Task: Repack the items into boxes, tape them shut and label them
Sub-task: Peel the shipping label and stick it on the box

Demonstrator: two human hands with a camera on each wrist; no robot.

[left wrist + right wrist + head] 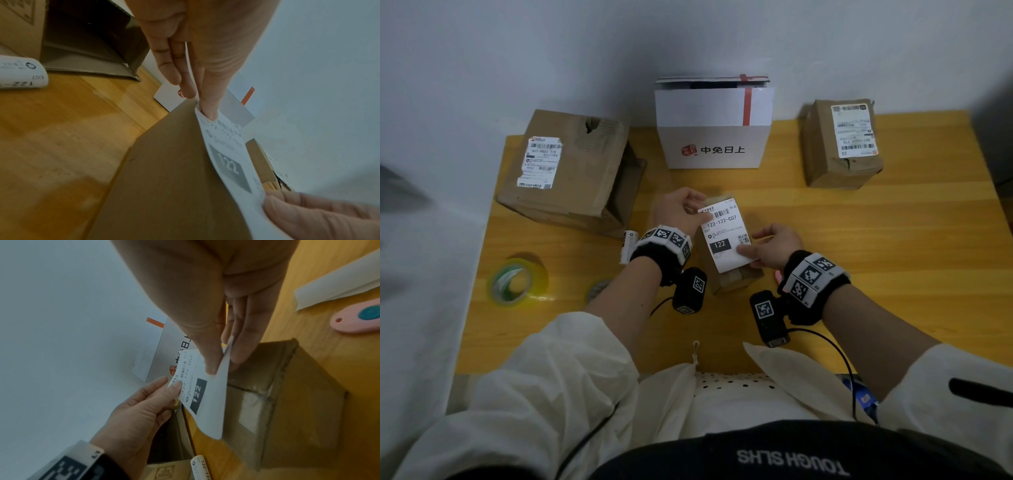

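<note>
Head view, both hands pinching shipping label [725, 235] over small box [734, 279]

A yellow wooden table [859, 240] stands against a pale wall [551, 51].

Both hands, left hand [681, 214] and right hand [777, 245], pinch a shipping label [724, 234] over a small brown box [732, 279] on the tabletop [876, 246].

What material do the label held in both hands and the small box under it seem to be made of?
The label looks like thin matte white paper, probably a printed sticker: it bends where the left hand and right hand pinch its corners. The small box looks like plain brown corrugated cardboard, matte and creased, with what seems clear tape along its seam.
</note>
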